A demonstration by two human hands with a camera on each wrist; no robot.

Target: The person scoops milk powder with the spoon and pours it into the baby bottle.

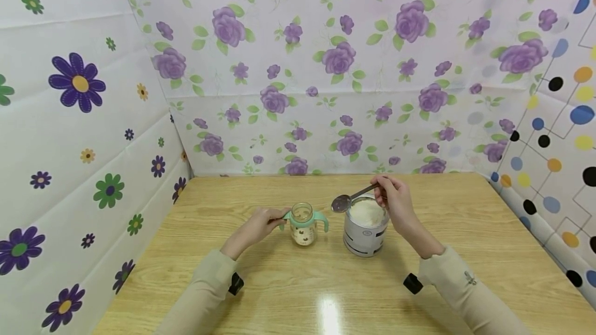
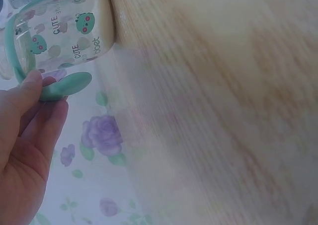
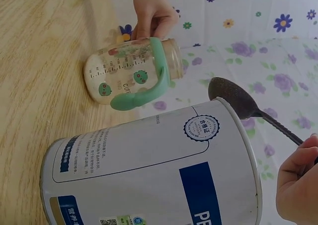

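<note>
A clear baby bottle (image 1: 303,229) without a lid stands on the table, a mint-green two-handled collar round its neck. Pale powder shows at its bottom. My left hand (image 1: 265,222) pinches the bottle's left handle between thumb and fingers, as the left wrist view shows up close. To the right stands an open milk powder can (image 1: 365,239), white with blue print and filled high with cream powder. My right hand (image 1: 396,203) grips a dark metal spoon (image 1: 342,203) by its handle. The spoon's bowl hangs by the can's left rim, towards the bottle; its contents cannot be told.
The wooden table (image 1: 288,288) carries the bottle and the can. Behind it hangs a cloth with purple roses (image 1: 298,66); a daisy-print cloth (image 1: 79,133) lines the left and a dotted cloth (image 1: 559,169) the right. Dark wrist devices (image 1: 236,284) sit by both sleeves.
</note>
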